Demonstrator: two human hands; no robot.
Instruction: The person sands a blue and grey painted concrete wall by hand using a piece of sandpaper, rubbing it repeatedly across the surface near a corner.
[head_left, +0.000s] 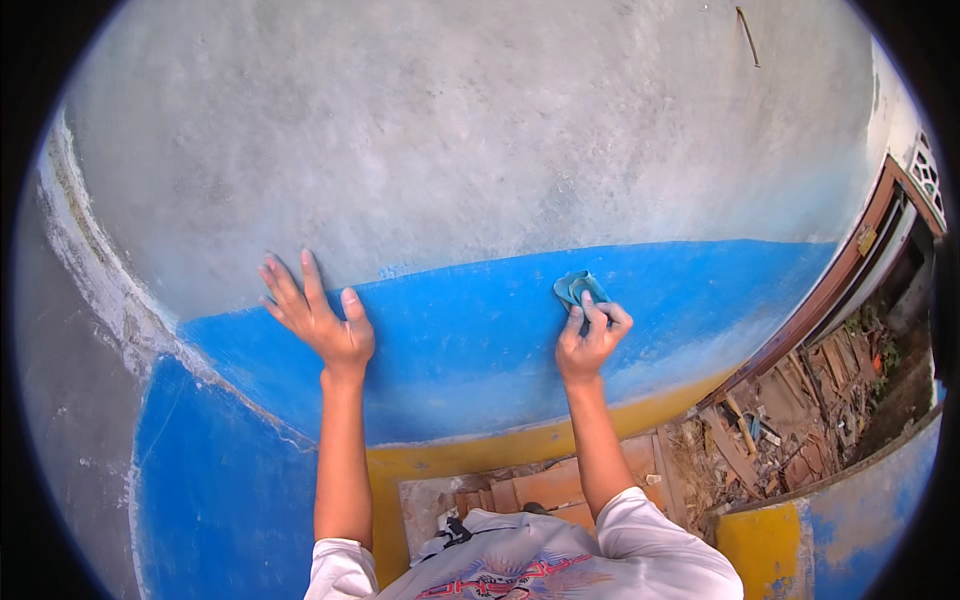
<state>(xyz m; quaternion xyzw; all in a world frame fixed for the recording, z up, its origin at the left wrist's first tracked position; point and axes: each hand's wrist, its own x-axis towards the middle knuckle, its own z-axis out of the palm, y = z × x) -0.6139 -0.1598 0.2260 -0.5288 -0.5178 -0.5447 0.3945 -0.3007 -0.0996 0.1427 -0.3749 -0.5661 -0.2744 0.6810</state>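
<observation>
My left hand (324, 322) is spread with its fingers apart, its fingertips over the grey part of the wall (487, 135) and its thumb over the blue band (465, 330). It holds nothing. Further right, my right hand (590, 337) pinches a folded teal sheet (579, 288), perhaps sandpaper or cloth, between thumb and fingers. The sheet lies against the blue painted band. Part of the sheet is hidden behind my fingers. Pale, worn patches show along the lower edge of the blue.
A yellow strip (480, 451) runs under the blue. Rough white plaster (112, 300) marks the left corner. A bent nail (748, 37) sticks out at upper right. At right stand a brown door frame (840, 289), wood scraps and rubble (750, 442), and a low painted wall (862, 510).
</observation>
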